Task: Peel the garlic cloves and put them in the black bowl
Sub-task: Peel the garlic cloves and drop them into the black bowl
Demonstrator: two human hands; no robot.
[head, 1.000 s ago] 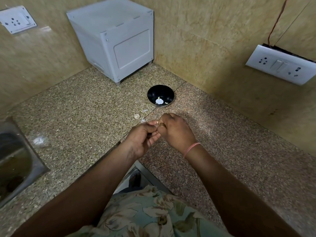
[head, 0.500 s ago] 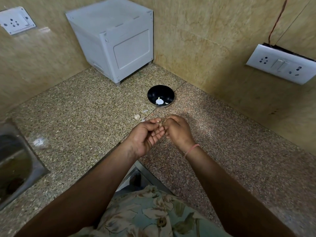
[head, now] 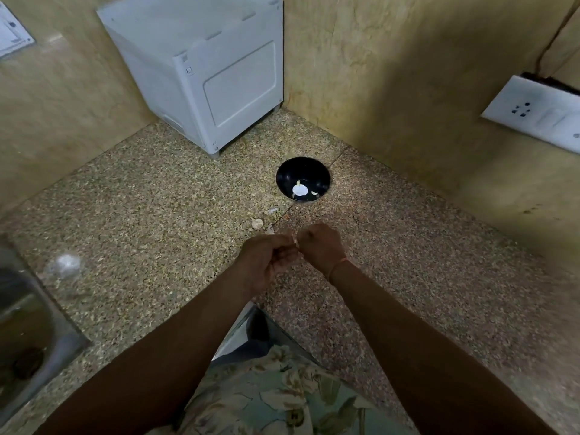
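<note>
The black bowl (head: 303,171) stands on the granite counter toward the corner, holding a white garlic bulb (head: 299,190) and a small pale clove (head: 314,193). Nearer to me, my left hand (head: 266,260) and my right hand (head: 320,248) meet fingertip to fingertip just above the counter. Both pinch a small garlic clove (head: 295,242), of which only a pale sliver shows between the fingers. Loose bits of garlic and skin (head: 257,221) lie on the counter between my hands and the bowl.
A white box-shaped appliance (head: 204,70) fills the back corner behind the bowl. A steel sink (head: 28,328) sits at the left edge. Switch plates hang on the right wall (head: 533,111) and the left wall (head: 12,36). The counter's inner corner edge (head: 248,312) runs under my forearms.
My hands stay joined on the clove, with the fingers shifting slightly. The camera has tilted a little, and the bowl and garlic bits have not moved.
</note>
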